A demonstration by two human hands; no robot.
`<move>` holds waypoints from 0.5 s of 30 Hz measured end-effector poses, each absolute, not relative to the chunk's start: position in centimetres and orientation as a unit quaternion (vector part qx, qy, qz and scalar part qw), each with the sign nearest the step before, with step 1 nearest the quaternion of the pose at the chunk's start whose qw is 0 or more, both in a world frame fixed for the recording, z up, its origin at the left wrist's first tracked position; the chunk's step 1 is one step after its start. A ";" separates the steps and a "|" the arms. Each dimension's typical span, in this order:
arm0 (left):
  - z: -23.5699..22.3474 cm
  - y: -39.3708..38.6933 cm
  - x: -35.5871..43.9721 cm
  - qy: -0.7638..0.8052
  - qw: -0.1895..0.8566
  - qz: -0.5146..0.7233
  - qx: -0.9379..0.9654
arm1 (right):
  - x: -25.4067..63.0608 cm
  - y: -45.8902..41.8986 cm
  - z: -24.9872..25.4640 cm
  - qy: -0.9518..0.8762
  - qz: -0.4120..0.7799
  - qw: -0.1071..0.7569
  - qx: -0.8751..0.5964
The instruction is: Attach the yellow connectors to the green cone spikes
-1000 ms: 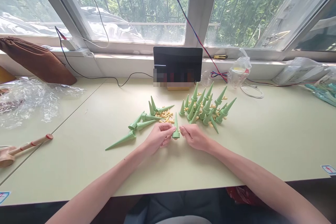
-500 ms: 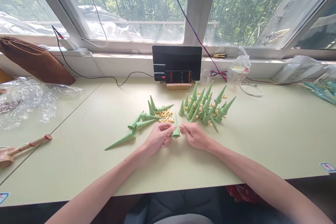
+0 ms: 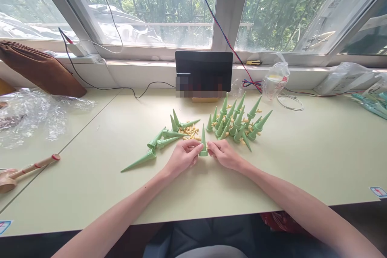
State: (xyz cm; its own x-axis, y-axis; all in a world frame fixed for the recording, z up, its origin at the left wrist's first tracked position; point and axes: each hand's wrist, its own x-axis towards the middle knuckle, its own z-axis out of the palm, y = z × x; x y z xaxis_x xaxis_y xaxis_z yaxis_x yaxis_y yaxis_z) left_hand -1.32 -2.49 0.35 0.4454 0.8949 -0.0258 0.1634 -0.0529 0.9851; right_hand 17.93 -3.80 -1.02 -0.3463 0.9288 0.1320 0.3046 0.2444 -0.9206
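A small green cone spike (image 3: 203,144) stands point-up between my two hands, at the middle of the pale green table (image 3: 302,161). My left hand (image 3: 182,156) pinches its base from the left. Closing in from the right, the fingertips of my right hand (image 3: 224,154) press on the same base. Just beyond lie small yellow pieces (image 3: 190,131). To their left lie several loose green spikes (image 3: 160,141) on their sides. A cluster of upright green spikes (image 3: 238,121) stands behind my right hand.
A dark tablet (image 3: 204,68) leans against the window sill behind the spikes, with cables (image 3: 121,88) running left. Crumpled clear plastic (image 3: 30,115), a brown pouch (image 3: 39,70) and a wooden stick toy (image 3: 27,168) sit at left. Plastic bags (image 3: 276,78) lie at right.
Both hands and the held spike stay in nearly the same place; the view shifts slightly upward. Nothing was picked up or let go.
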 end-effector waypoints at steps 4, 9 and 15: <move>0.2 -2.6 -1.2 0.413 0.519 0.349 0.662 | 17.8 -3.7 -1.1 -0.638 0.521 0.371 -0.428; 0.3 -2.7 -1.0 0.371 0.395 0.401 0.738 | 17.8 -3.8 -0.5 -0.563 0.630 0.367 -0.389; -0.3 -2.6 -1.6 0.322 0.243 0.391 0.828 | 18.4 -3.3 0.1 -0.523 0.695 0.322 -0.375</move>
